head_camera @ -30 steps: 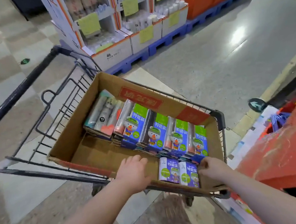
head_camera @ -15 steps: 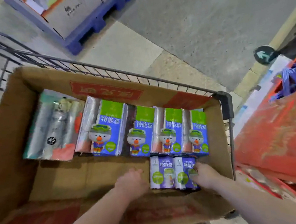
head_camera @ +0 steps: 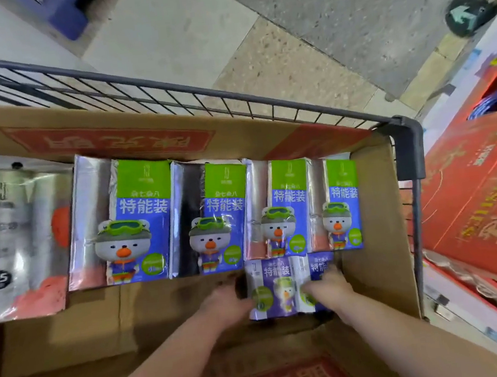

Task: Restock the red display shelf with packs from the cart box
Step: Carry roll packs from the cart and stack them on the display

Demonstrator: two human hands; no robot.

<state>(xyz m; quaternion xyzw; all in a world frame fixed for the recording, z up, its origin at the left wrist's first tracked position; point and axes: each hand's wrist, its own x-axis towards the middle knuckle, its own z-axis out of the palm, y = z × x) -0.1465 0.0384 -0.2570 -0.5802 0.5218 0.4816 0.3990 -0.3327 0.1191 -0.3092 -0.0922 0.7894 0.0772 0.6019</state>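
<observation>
Sitting in cardboard box (head_camera: 378, 236): packs (head_camera: 274, 290); wire cart (head_camera: 231, 96); floor (head_camera: 330, 20)

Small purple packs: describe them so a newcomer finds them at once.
Look in the cardboard box inside the wire cart. Along its far wall runs a row of four tall green-topped bear packs; the small purple packs lie just in front of the two rightmost. They are shorter, purple-topped, and the left hand and right hand touch them.
</observation>
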